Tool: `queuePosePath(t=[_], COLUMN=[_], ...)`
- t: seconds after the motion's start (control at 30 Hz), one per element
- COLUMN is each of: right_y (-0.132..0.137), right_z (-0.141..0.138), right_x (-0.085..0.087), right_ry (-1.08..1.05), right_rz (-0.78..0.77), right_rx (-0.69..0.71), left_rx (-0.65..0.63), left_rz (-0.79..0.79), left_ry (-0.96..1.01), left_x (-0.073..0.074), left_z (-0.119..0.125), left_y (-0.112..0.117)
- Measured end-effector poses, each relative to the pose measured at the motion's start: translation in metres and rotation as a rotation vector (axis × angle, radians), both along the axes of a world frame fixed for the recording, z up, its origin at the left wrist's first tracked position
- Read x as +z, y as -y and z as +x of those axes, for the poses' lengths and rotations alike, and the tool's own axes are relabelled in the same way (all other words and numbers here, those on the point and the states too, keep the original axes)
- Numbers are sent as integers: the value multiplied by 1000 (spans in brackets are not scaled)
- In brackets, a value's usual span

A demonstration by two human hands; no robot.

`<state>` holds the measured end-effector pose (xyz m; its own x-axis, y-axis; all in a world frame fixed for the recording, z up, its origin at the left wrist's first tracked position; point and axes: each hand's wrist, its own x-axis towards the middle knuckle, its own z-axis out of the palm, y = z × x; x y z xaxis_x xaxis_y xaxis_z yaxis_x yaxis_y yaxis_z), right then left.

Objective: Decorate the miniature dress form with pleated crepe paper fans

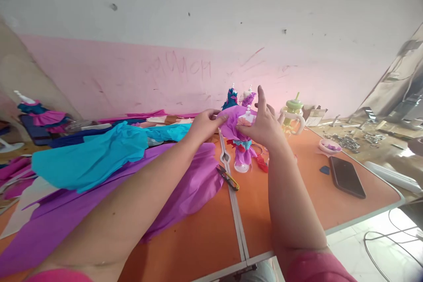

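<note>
Pink-and-white wall [132, 75] behind, scribbled on and pocked with holes, and in front of it an orange tabletop [205, 238] strewn with crinkled sheets. From where I stand, the small dress stand [243, 155] is upright near the middle, on its round white foot, between the person's hands. Its bodice, its red and light-blue frills and its purple lower skirt look to be in place. What seems left is the purple piece [228, 127] at its waist, spread out loosely and, I'd judge, not yet fixed.

On the left hand [208, 125], thumb and fingers pinch that piece narrowly by its edge. On the right hand [267, 127], the index finger points up, well away from the thumb, which lies against the front of the stand; I can't tell whether the other fingers grip anything behind.

Counting up: four dress stands in all, the one being worked on, a blue one [230, 100] and a purple one [249, 98] just behind it, and a blue-and-pink one [44, 114] far left. One pair of snips [228, 178], one phone [347, 177], one pink bowl [323, 148], one handled cup [291, 119], one dark-blue scrap [324, 170]. One turquoise sheet [95, 156] shows clearly over the purple sheets [185, 189]; the layers beneath are too jumbled to number.
</note>
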<state>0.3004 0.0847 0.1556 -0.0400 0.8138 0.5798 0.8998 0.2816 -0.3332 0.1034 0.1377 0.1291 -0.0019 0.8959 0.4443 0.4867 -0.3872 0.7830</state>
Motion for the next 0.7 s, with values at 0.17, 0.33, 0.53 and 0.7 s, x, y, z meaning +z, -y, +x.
queuePosePath(t=[0.17,0.33,0.53,0.7], right_y=[-7,-11,-9,-7], right_z=[-3,-9,-8,-12], right_x=[-2,-9,-8,-7], right_ry=[-7,33,27,94], right_rz=[30,99,75,34], right_rx=[-35,-59,-18,-8], left_rx=[94,46,-136,-86], left_rz=[301,146,-304,-120], left_ry=[-176,8,262,-187], left_x=[6,9,5,-9], left_z=[21,23,-11,-12], left_y=[20,41,51,47])
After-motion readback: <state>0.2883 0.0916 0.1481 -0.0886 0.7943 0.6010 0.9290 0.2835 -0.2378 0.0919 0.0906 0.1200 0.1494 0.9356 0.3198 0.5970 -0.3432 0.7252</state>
